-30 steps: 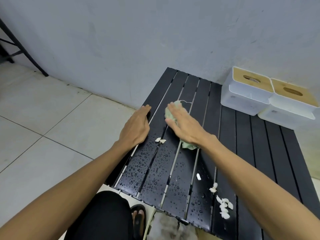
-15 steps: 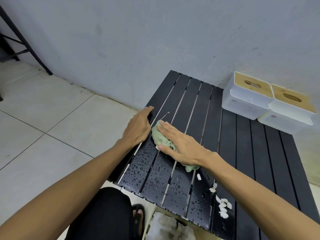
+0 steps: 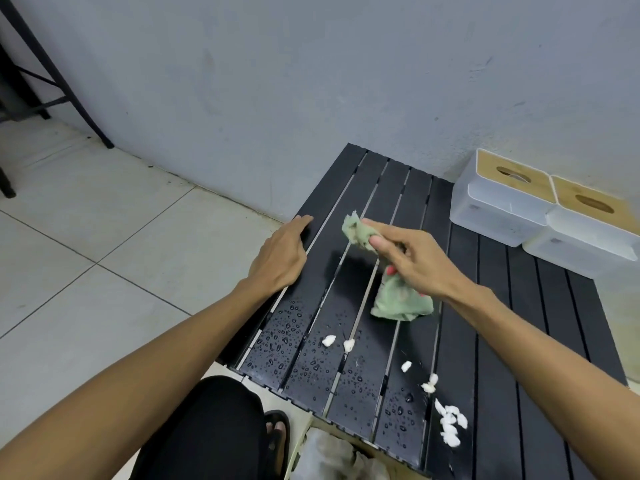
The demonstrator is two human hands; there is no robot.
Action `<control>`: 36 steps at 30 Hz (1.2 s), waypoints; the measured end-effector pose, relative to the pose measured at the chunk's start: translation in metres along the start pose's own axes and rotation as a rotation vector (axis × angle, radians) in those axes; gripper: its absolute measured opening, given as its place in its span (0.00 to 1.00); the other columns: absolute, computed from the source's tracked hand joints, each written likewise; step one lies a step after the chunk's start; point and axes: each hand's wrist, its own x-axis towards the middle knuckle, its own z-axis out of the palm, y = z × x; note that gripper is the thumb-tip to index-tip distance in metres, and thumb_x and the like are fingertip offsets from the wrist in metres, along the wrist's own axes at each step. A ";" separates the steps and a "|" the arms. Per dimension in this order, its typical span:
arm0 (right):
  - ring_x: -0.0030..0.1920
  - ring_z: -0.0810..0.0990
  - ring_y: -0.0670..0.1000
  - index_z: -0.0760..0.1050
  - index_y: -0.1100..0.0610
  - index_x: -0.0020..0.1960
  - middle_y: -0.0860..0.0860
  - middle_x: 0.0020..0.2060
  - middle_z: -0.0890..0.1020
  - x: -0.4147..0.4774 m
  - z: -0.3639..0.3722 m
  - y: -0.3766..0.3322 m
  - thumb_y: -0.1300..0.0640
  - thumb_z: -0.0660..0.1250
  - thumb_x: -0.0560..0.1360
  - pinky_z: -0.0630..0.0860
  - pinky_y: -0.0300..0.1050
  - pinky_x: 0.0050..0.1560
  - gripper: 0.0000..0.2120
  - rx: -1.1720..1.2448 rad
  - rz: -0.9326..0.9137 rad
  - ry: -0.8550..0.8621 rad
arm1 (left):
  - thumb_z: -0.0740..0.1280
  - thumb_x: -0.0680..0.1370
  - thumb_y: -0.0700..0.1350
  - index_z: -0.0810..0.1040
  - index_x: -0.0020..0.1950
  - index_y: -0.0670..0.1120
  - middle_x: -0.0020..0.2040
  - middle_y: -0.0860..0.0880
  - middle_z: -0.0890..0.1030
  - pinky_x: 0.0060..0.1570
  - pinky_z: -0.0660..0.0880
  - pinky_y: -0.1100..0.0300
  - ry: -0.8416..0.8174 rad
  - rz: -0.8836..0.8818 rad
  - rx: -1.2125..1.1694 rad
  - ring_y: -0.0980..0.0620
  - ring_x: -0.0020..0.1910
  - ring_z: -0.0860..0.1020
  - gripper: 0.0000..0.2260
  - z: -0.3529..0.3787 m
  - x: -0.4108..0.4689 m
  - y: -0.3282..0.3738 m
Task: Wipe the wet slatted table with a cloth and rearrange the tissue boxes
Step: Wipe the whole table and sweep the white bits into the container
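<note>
1. The right hand (image 3: 412, 258), pressed flat on the cloth (image 3: 398, 299) half a second ago, has lifted off the slats and gathered it up. Its fingers (image 3: 381, 225) are now clamped on the bunched green fabric, with one end sticking out past the fingertips.
2. The cloth hangs from that hand over the middle of the surface (image 3: 519, 341). Its lower fold may still touch the slats; I cannot tell from here.
3. The left hand (image 3: 280, 258) has stayed on the left edge, fingers relaxed and lying along the outer slat, holding nothing.
4. Water drops (image 3: 287, 341) bead on the near slats, and white scraps (image 3: 450, 424) lie among them. The far slats look dry.
5. Two tissue boxes (image 3: 502, 206), touching side by side, sit at the far right corner against the wall, well apart from both hands.
6. Wiping appears to be the step in hand, paused for a regrip. The next move likely calls for laying the cloth flat and drawing it toward the near edge through the drops. The boxes are untouched.
</note>
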 end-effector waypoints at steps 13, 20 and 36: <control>0.79 0.58 0.50 0.71 0.53 0.73 0.49 0.77 0.64 -0.011 0.082 -0.013 0.49 0.57 0.85 0.51 0.51 0.80 0.19 -0.279 -0.353 -0.350 | 0.48 0.78 0.55 0.71 0.72 0.50 0.72 0.51 0.72 0.72 0.62 0.49 -0.002 -0.052 -0.211 0.52 0.71 0.68 0.26 -0.010 -0.001 0.010; 0.69 0.75 0.44 0.81 0.58 0.62 0.50 0.66 0.79 -0.034 0.049 -0.003 0.56 0.63 0.82 0.72 0.42 0.68 0.13 0.052 -0.182 -0.003 | 0.48 0.79 0.54 0.70 0.72 0.55 0.75 0.51 0.67 0.72 0.61 0.50 -0.038 -0.047 -0.079 0.54 0.75 0.62 0.23 -0.007 0.000 0.007; 0.81 0.40 0.47 0.54 0.47 0.81 0.43 0.81 0.52 -0.063 0.032 0.017 0.49 0.50 0.86 0.47 0.50 0.80 0.23 -0.474 -0.258 -0.397 | 0.53 0.82 0.42 0.68 0.74 0.48 0.76 0.54 0.65 0.71 0.57 0.55 -0.011 0.124 0.155 0.56 0.76 0.58 0.20 0.000 -0.001 0.005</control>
